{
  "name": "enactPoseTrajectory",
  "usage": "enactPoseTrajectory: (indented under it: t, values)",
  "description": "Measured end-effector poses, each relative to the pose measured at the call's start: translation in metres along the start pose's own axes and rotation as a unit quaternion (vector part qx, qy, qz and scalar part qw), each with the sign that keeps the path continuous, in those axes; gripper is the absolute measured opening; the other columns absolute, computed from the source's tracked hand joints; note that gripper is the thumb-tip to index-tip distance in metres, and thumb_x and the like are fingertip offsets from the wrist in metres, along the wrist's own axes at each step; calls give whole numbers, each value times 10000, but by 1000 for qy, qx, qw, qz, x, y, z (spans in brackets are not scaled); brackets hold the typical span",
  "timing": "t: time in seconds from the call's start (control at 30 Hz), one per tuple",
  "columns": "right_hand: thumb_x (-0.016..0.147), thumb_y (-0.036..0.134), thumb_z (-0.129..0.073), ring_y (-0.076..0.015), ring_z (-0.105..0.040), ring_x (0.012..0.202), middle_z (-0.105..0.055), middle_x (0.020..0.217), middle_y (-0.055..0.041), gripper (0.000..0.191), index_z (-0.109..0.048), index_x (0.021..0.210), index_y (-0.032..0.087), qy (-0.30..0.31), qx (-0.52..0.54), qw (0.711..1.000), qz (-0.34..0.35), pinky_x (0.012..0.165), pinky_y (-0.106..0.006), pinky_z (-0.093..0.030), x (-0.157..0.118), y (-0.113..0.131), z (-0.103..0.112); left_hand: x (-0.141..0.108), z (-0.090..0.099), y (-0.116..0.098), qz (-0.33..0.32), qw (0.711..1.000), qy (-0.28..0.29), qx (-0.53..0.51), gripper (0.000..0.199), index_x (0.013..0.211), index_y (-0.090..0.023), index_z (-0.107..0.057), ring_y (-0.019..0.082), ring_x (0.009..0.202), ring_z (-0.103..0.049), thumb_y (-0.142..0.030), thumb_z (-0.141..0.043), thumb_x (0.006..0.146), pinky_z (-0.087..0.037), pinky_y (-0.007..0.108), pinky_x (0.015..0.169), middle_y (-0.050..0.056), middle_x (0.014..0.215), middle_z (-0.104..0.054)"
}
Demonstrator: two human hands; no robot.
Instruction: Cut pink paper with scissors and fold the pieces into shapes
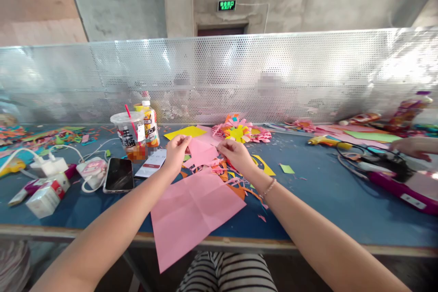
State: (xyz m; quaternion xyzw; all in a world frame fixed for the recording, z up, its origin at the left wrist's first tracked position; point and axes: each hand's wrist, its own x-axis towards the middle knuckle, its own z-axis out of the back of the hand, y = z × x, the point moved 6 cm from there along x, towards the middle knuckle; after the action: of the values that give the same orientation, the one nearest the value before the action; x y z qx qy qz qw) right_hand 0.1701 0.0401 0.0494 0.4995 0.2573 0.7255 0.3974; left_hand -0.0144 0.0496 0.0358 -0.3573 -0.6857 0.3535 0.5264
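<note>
Between my hands is a small piece of pink paper (pixel 201 153), raised a little above the table. My left hand (pixel 180 149) pinches its left edge between thumb and fingers. At its right corner my right hand (pixel 236 154) is closed in a pinch too. Below them lies a larger pink sheet (pixel 198 212) with crossing fold lines, its near corner hanging over the table's front edge. Orange and pink paper scraps (pixel 244 189) are scattered by my right wrist. Behind my hands sit a yellow paper sheet (pixel 185 132) and a pink paper flower with a yellow middle (pixel 237 133).
To the left stand a plastic cup with a straw (pixel 128 130), a bottle (pixel 150 123), a phone (pixel 118 174) and chargers with cables (pixel 92 171). At right, another person's hand (pixel 415 147) is near a purple power strip (pixel 400 191). A perforated metal screen (pixel 219 77) borders the back.
</note>
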Motion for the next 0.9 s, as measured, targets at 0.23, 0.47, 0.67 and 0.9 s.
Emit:
enactPoseTrajectory:
  t: [0.23, 0.47, 0.67, 0.9]
  values:
    - [684, 309, -540, -85, -429, 514, -477, 595, 22, 157, -516, 703, 155, 42, 6, 999, 17, 476, -216, -340, -1, -2, -10, -6, -7, -7, -22, 999, 41, 5, 253, 610, -162, -501, 51, 359, -376, -391, -560, 701, -325, 178, 404, -69, 391, -393]
    - [690, 243, -521, -107, -523, 552, -543, 727, -20, 86, -560, 719, 172, -31, 2, 999, 26, 523, -244, -428, 0, -2, 2, -8, -14, 1, 84, 989, 52, -108, 258, 667, -135, -531, 103, 584, -569, -370, -630, 632, -480, 251, 588, -8, 612, -550]
    - [661, 99, -494, -160, -536, 817, -566, 799, -52, 161, -621, 720, 178, -46, -62, 990, 120, 751, -302, -439, -3, 14, 5, -11, -17, 2, 96, 989, 50, -99, 272, 769, -139, -546, 85, 677, -577, -176, -690, 540, -468, 242, 686, 9, 801, -571]
    - [633, 180, -569, -96, -540, 680, -503, 935, -32, 256, -485, 874, 185, -48, 97, 993, 38, 642, -259, -461, -1, 1, 0, -7, -12, 7, 90, 994, 27, -60, 447, 922, -176, -499, 107, 636, -586, -131, -683, 517, -461, 241, 607, 2, 757, -593]
